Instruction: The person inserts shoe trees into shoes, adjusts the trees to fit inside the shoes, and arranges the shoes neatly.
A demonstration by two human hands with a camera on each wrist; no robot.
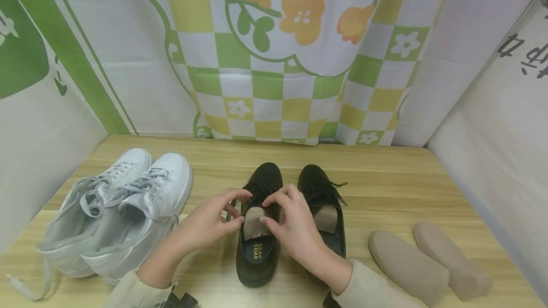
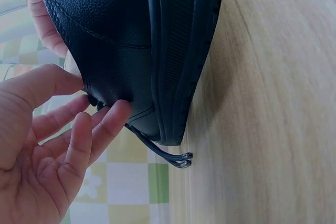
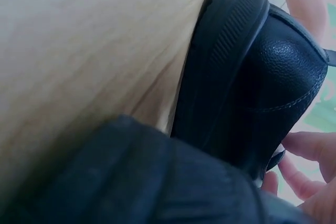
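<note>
A black lace-up shoe (image 1: 257, 267), toe pointing away, stands in front of me with a beige shoe insert (image 1: 254, 226) in its opening. On its left side, my left hand (image 1: 205, 220) pinches the collar beside the laces, thumb apart from the fingers. The right hand (image 1: 295, 222) holds the other edge, its index finger at the tongue and its thumb by the insert. Leather upper (image 2: 107, 40) fills much of the left wrist view. Partly behind the right hand is the matching black shoe (image 1: 312, 175), with its own beige insert (image 1: 326, 217).
White lace-up sneakers (image 1: 171, 170) stand together at the left, a loose lace trailing on the wooden table (image 1: 376, 170). Two more beige inserts (image 1: 402, 260) lie at the right. A checked flowered cloth (image 1: 269, 99) hangs at the back, between white side panels (image 1: 505, 156).
</note>
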